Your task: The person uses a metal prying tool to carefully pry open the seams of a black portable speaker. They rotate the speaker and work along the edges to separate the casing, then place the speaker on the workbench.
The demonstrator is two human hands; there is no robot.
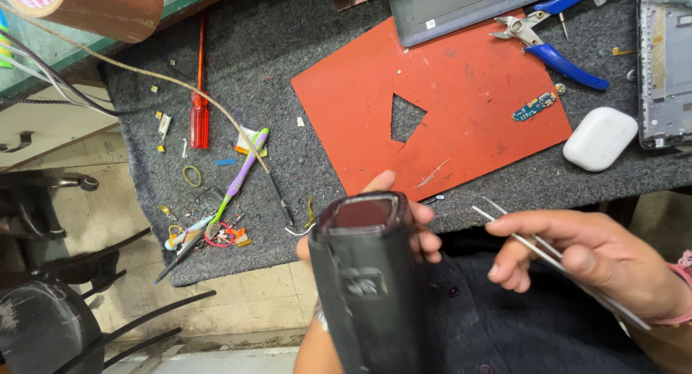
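Observation:
My left hand point(414, 226) grips a black handheld device point(367, 280) with a dark rectangular opening at its top end, held upright over my lap in front of the bench edge. My right hand point(591, 255) holds thin metal tweezers point(504, 222) whose tips point left toward the device, a short gap apart from it. A red mat point(461, 93) with a triangular cut-out lies on the grey felt bench top point(288, 64) just beyond both hands.
On the mat sit a small blue circuit board point(534, 106) and blue-handled pliers point(555, 46). A white earbud case point(600, 137), a phone frame point(664, 64), a red screwdriver point(200, 107), a purple toothbrush point(241, 172) and small scraps lie around. A black chair point(58, 309) stands at left.

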